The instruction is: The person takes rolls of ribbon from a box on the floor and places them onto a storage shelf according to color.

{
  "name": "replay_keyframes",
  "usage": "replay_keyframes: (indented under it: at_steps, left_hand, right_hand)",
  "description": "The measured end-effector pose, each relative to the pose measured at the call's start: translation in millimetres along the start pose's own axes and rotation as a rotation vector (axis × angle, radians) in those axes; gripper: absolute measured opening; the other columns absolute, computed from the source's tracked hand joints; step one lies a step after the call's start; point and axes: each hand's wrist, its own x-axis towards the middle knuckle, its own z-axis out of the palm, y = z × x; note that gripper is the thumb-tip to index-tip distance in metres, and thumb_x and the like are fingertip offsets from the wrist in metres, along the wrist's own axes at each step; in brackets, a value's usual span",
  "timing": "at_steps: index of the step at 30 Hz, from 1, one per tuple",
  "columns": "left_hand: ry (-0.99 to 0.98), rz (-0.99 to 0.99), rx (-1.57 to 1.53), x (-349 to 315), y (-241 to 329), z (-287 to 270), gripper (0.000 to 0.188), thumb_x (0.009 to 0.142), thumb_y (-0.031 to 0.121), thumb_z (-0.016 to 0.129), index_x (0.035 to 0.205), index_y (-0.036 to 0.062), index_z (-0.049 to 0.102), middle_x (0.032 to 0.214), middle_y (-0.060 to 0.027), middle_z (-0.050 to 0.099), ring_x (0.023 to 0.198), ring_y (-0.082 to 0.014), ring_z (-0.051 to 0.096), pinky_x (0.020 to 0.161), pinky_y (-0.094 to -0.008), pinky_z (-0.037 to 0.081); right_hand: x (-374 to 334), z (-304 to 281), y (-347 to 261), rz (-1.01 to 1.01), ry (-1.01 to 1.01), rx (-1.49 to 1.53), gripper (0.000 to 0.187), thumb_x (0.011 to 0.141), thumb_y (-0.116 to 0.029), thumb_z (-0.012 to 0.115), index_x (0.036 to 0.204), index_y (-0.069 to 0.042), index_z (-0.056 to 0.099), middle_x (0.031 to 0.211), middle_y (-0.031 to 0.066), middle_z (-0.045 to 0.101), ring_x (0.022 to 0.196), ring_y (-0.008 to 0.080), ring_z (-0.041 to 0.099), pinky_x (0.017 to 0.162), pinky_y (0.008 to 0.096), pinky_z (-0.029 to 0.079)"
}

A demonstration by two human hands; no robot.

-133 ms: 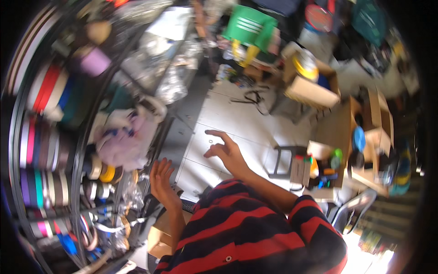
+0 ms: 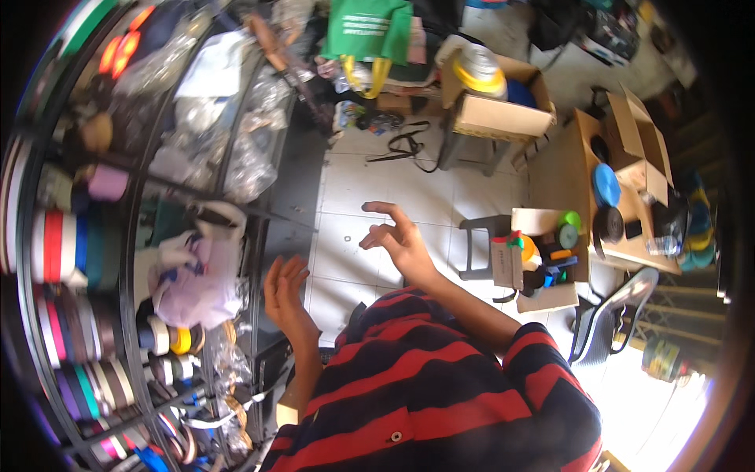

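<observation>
My left hand is raised beside the dark shelf rack, its fingers extended and slightly curled, with nothing in it. My right hand hangs over the white tiled floor in front of my striped shirt. Its index finger points left and stands apart from the thumb, and the palm holds nothing. A small ring-like piece lies on the tiles to the left of my right hand. Nearest to my left hand is a bundle of pale lilac cloth on the rack.
Rolls of coloured webbing fill the rack at left. Farther off are a green bag, a black strap on the floor, and a carton on a stool. At right stand a carton of spools, a desk and a chair.
The view has turned, so the rack, cartons and bag have shifted leftward and the picture is sharper. Both hands keep nearly the same pose, still holding nothing.
</observation>
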Motion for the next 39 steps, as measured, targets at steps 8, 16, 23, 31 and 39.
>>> replay_keyframes:
  at_steps: [8, 16, 23, 31, 39]
  left_hand:
    - [-0.433, -0.06, -0.107, 41.6, -30.4, 168.7, 0.034, 0.094, 0.017, 0.046, 0.118, -0.008, 0.048, 0.101, -0.0203, 0.062, 0.092, -0.0274, 0.063, 0.084, -0.0354, 0.05]
    - [-0.672, -0.188, -0.146, 91.8, -50.0, 280.8, 0.029, 0.095, 0.017, 0.047, 0.113, -0.0059, 0.052, 0.095, -0.0165, 0.063, 0.088, -0.0233, 0.063, 0.082, -0.0333, 0.049]
    - [-0.817, -0.281, -0.186, 162.0, -64.1, 401.6, 0.027, 0.095, 0.018, 0.049, 0.109, -0.0046, 0.055, 0.093, -0.0148, 0.064, 0.086, -0.0211, 0.063, 0.081, -0.0312, 0.049]
    - [-1.008, -0.336, -0.201, 219.0, -67.0, 525.2, 0.025, 0.095, 0.018, 0.048, 0.108, -0.0024, 0.054, 0.091, -0.0137, 0.064, 0.082, -0.0213, 0.063, 0.079, -0.0326, 0.049]
    - [-0.938, -0.359, -0.182, 237.5, -90.1, 615.3, 0.025, 0.095, 0.017, 0.049, 0.11, -0.002, 0.054, 0.093, -0.014, 0.064, 0.084, -0.0213, 0.063, 0.079, -0.0319, 0.049]
  right_hand:
    - [-0.8, -147.0, -40.6, -0.108, 0.401, -0.038, 0.03, 0.094, -0.014, 0.049, 0.117, 0.004, 0.046, 0.118, 0.0128, 0.053, 0.084, 0.0198, 0.064, 0.08, 0.0335, 0.051]
    - [21.8, -226.0, -48.7, -0.105, 0.691, 0.08, 0.022, 0.094, -0.007, 0.048, 0.111, 0.005, 0.051, 0.112, 0.0134, 0.057, 0.082, 0.0202, 0.065, 0.077, 0.0319, 0.054]
    - [87.0, -309.6, -82.7, -0.081, 0.866, 0.052, 0.021, 0.094, -0.01, 0.047, 0.108, 0.004, 0.053, 0.105, 0.0125, 0.058, 0.08, 0.0214, 0.065, 0.074, 0.0328, 0.055]
    - [169.4, -399.8, -100.1, -0.164, 0.985, 0.172, 0.026, 0.095, -0.013, 0.048, 0.114, 0.004, 0.051, 0.105, 0.0157, 0.061, 0.083, 0.0244, 0.065, 0.074, 0.0342, 0.055]
    - [256.4, -571.2, -63.8, -0.132, 1.13, 0.219, 0.03, 0.093, -0.017, 0.049, 0.117, 0.002, 0.049, 0.105, 0.0144, 0.058, 0.092, 0.0251, 0.062, 0.079, 0.0361, 0.052]
